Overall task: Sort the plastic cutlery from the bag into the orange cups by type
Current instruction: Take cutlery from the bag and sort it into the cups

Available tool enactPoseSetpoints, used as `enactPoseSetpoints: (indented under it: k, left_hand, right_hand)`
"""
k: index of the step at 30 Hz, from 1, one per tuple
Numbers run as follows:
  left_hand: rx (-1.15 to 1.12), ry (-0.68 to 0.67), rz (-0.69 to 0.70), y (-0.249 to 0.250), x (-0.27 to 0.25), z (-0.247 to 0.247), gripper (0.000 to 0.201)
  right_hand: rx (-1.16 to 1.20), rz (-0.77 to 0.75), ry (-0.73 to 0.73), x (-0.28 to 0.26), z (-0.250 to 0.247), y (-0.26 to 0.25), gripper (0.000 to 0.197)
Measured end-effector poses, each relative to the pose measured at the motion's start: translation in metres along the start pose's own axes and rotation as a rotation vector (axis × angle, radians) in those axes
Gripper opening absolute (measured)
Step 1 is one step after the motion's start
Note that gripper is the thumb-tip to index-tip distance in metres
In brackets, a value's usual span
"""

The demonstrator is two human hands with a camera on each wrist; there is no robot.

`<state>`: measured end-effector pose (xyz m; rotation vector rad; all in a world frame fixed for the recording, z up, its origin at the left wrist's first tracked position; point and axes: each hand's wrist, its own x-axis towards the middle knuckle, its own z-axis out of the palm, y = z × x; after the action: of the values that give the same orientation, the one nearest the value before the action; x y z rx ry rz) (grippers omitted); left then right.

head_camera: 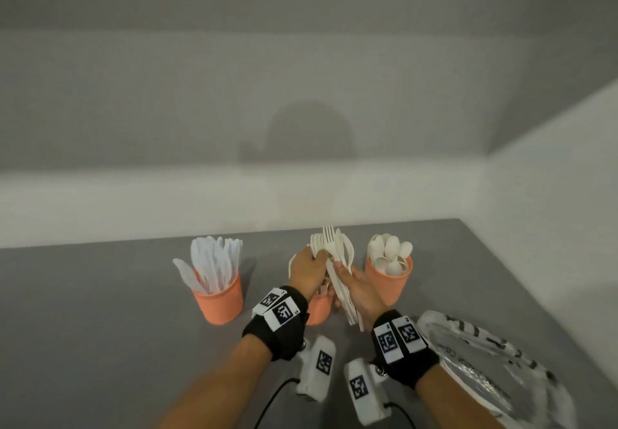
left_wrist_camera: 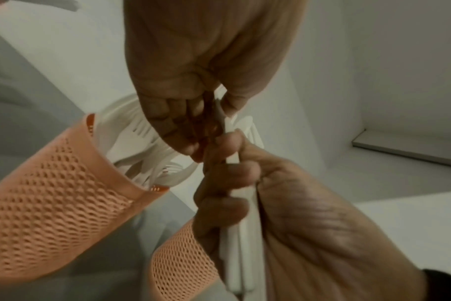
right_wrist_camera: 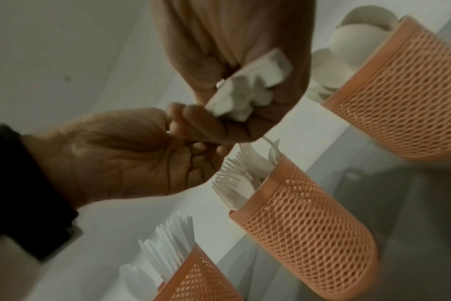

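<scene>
Your right hand (head_camera: 359,290) grips a bundle of white plastic forks (head_camera: 337,261) low on the handles, fingers (left_wrist_camera: 227,173) curled round the flat, smooth stems. The tines fan upward at the centre of the head view. Your left hand (head_camera: 309,269) pinches the same bundle higher up, near the fork heads, thumb and fingertips closed on it, as the left wrist view shows. In the right wrist view the square-cut handle ends (right_wrist_camera: 247,89) stick out from your right palm at the upper middle of the frame.

Just below and behind your hands stands the middle orange cup (head_camera: 319,310), mostly hidden; it has a perforated mesh wall and already holds forks, tines up (right_wrist_camera: 234,179). At the left of centre another orange mesh cup (head_camera: 220,301) holds translucent white knives (head_camera: 214,261), blades up. At the right of centre a third cup (head_camera: 391,281) holds rounded, matte cream spoons (head_camera: 389,251), bowls up. All three stand on the smooth grey counter (head_camera: 100,311).

At the lower right of the head view lies the crinkled clear plastic bag (head_camera: 485,361), glossy, with dark print.
</scene>
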<state>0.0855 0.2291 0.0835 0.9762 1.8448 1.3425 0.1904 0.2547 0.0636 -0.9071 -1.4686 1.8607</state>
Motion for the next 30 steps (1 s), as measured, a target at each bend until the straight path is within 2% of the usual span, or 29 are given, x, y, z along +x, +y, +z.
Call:
enactPoseSetpoints:
  k: [3, 6, 8, 11, 14, 17, 20, 24, 30]
  left_hand:
    - [-0.061, 0.058, -0.004, 0.006, 0.001, 0.003, 0.026]
    - [-0.344, 0.177, -0.008, 0.019, 0.0, 0.003, 0.018]
    - [-0.452, 0.228, -0.007, 0.023, 0.001, 0.002, 0.017]
    - [-0.348, 0.167, -0.016, 0.021, 0.002, 0.01, 0.015]
    - [-0.242, -0.006, -0.076, 0.019, -0.006, 0.027, 0.025]
    - [-0.246, -0.166, -0.105, 0.023, -0.019, 0.044, 0.028]
    - [-0.277, -0.248, -0.117, 0.029, -0.029, 0.058, 0.04]
    - [-0.282, -0.251, -0.163, 0.033, -0.031, 0.07, 0.042]
    - [-0.218, -0.146, -0.146, 0.03, -0.031, 0.08, 0.025]
  right_hand:
    - [-0.005, 0.003, 0.055, -0.005, -0.008, 0.0, 0.032]
    - [-0.023, 0.047, 0.165, -0.011, -0.019, -0.003, 0.027]
    - [-0.025, 0.072, 0.202, -0.014, -0.026, -0.005, 0.028]
    - [-0.036, 0.057, 0.203, -0.019, -0.038, -0.007, 0.031]
    - [0.004, 0.063, 0.157, -0.026, -0.046, -0.011, 0.031]
    - [0.017, 0.064, 0.115, -0.032, -0.053, -0.013, 0.031]
    - [0.025, 0.075, 0.099, -0.035, -0.059, -0.013, 0.031]
    - [0.071, 0.109, 0.064, -0.04, -0.068, -0.015, 0.035]
    - [0.022, 0.116, 0.03, -0.051, -0.076, -0.016, 0.036]
